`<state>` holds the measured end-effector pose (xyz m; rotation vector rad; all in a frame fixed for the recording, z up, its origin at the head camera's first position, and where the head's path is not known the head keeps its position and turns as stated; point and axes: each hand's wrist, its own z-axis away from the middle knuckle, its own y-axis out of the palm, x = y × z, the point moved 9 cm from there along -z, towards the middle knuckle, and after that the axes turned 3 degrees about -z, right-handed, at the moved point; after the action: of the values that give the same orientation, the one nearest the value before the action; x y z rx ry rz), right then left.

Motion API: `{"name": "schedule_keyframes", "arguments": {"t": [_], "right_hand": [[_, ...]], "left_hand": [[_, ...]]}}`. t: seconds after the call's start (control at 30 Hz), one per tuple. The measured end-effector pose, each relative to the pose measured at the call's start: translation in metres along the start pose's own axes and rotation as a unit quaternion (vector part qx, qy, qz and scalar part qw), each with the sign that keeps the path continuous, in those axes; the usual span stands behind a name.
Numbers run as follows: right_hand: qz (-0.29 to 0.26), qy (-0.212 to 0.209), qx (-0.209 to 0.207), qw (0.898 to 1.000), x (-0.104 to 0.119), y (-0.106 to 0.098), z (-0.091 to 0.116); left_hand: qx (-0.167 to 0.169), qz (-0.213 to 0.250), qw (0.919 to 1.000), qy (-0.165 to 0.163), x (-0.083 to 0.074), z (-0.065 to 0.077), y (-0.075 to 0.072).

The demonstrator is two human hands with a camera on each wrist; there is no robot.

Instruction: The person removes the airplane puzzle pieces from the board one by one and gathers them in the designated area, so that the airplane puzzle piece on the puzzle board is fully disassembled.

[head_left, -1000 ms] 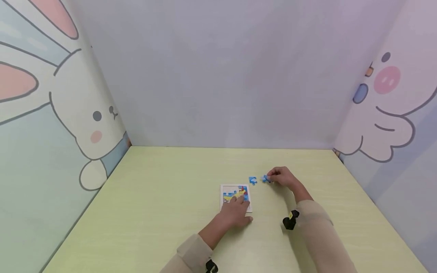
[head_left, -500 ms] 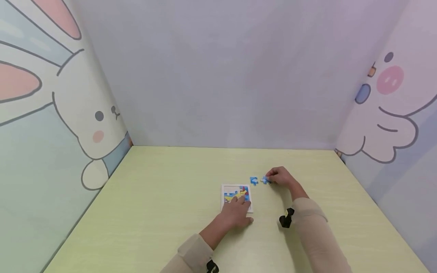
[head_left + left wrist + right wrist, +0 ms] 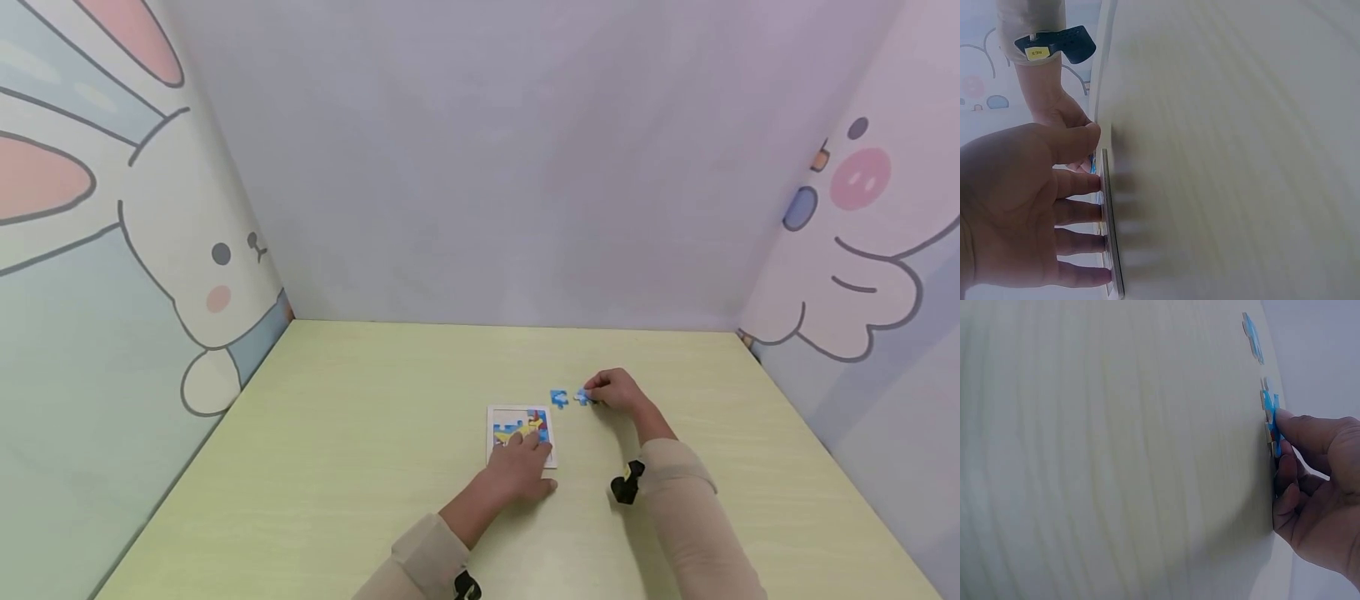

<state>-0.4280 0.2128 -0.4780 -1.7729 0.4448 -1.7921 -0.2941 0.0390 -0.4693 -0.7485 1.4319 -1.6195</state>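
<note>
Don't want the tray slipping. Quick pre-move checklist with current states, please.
1. Left hand steadying puzzle tray: ok, fingers rest on it.
2. Right hand gripping blue piece: ok, thumb and fingers at it.
3. Blue piece lifted off table: cannot tell.
4. Second piece apart from the gripped one: ok, gap visible.
5. Bare room in tray: ok, at its far left in the head view.
6. Tray fully visible: not ok, left hand covers its near part.

The yellow label (image 3: pixel 1038 53) on the black wrist device (image 3: pixel 1074 44) bears characters, apparently inverted, too blurred to read.
</note>
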Motion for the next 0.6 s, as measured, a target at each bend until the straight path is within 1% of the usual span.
{"name": "schedule_keyframes", "arguments": {"t": [0.23,0.43,0.6], "right_hand": [[0.009,0.008,-0.008,1.000,-0.001,-0.001,-0.001],[0.037,0.001,-0.021,0.999,-0.004,-0.006,0.007],[0.017,-0.013,-0.022,1.000,0.001,-0.009,0.014]], "left_hand": [[0.002,0.008,1.0000,-0.002,0.001,-0.002,0.001],[-0.003,0.002,1.0000,0.001,-0.001,-0.001,0.001],[-0.009,-0.003,1.0000,0.001,-0.001,-0.001,0.000]]}}
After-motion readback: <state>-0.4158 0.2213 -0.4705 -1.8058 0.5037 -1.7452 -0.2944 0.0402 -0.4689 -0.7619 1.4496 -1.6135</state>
